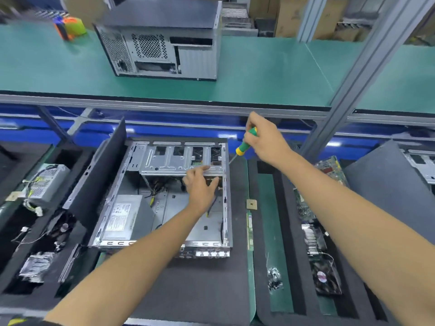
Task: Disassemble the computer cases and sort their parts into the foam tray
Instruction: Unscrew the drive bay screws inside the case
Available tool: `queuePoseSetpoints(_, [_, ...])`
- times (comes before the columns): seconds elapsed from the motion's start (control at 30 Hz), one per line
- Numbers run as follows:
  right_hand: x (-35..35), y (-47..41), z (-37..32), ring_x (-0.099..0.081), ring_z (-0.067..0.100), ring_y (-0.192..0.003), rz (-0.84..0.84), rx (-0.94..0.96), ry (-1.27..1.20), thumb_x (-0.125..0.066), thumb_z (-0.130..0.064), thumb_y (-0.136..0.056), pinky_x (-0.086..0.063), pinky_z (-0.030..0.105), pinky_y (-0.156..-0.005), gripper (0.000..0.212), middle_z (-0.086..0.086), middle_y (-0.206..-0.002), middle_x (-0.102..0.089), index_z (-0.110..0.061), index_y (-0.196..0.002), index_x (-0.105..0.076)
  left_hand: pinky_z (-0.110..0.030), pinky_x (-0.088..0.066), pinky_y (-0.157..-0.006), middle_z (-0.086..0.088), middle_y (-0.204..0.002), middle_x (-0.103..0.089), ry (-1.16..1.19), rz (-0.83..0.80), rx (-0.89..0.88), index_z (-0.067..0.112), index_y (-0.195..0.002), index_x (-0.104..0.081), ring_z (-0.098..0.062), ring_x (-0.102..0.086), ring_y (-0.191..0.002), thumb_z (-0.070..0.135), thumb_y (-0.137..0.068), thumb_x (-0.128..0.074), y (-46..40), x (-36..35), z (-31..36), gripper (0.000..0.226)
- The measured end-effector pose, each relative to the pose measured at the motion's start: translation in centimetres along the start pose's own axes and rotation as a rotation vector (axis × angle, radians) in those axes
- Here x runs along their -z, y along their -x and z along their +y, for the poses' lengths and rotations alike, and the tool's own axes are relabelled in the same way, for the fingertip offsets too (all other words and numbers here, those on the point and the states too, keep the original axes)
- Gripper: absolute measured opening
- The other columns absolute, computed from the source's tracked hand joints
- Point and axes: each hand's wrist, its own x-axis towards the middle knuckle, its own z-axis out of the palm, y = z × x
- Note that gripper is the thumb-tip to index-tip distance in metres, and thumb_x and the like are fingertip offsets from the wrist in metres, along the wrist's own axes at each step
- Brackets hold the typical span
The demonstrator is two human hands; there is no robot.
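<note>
- Now, centre of the bench: the open computer case lies on its side on a dark mat, power supply and loose cables inside.
- Left hand reaches in, fingers straight against the drive cage.
- Right hand grips a green-yellow screwdriver at the case's far right corner.
- Right foam tray holds screws, boards, a fan.
- Left tray's contents are murky.
- A closed case sits on the far shelf.

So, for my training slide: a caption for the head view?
Right hand drives a screwdriver into the open computer case; left hand steadies its drive cage.
</note>
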Motion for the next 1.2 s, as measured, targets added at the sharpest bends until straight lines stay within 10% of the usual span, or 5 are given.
queuePoseSetpoints(0.13, [-1.9, -0.9, -0.4, -0.041, 0.017, -0.064, -0.043, 0.025, 0.069, -0.053, -0.017, -0.091, -0.033, 0.033, -0.054, 0.008, 0.002, -0.085, -0.051, -0.017, -0.089, -0.045, -0.035, -0.033, -0.097, 0.004, -0.122, -0.065, -0.254, 0.048, -0.161, 0.028, -0.129, -0.066, -0.025, -0.051, -0.119, 0.036, -0.095, -0.072, -2.0, 1.4, 0.4, 0.035])
queuePoseSetpoints(0.3, [-3.2, -1.9, -0.6, -0.043, 0.021, -0.064, -0.078, 0.021, 0.140, -0.049, -0.018, -0.093, -0.038, 0.038, -0.057, 0.008, 0.001, -0.086, -0.049, -0.019, -0.089, -0.042, -0.042, -0.055, -0.096, 0.002, -0.111, -0.072, 0.163, -0.244, -0.194, 0.017, -0.124, -0.072, -0.015, -0.067, -0.104, 0.020, -0.098, -0.069, -4.5, 1.8, 1.7, 0.026])
queuePoseSetpoints(1.0, [-4.6, -5.9, -3.2, -0.049, 0.025, -0.073, -0.333, 0.194, 0.394, -0.057, -0.014, -0.096, -0.035, 0.034, -0.057, 0.013, 0.005, -0.095, -0.049, -0.016, -0.094, -0.045, -0.026, -0.046, -0.070, 0.025, -0.087, -0.063, 0.018, -0.250, -0.286, 0.024, -0.108, -0.068, 0.011, -0.058, -0.081, 0.025, -0.101, -0.065, -6.6, 1.4, 0.4, 0.008])
queuePoseSetpoints(1.2, [-4.5, -7.0, -3.9, -0.053, 0.018, -0.077, -0.528, 0.170, 0.416, -0.060, -0.002, -0.079, -0.032, 0.031, -0.056, 0.029, -0.006, -0.091, -0.054, -0.026, -0.076, -0.044, -0.038, -0.033, -0.091, 0.006, -0.107, -0.052, 0.080, 0.212, -0.114, 0.021, -0.101, -0.059, -0.015, -0.040, -0.104, 0.035, -0.089, -0.078, -2.3, -0.2, -1.3, 0.026])
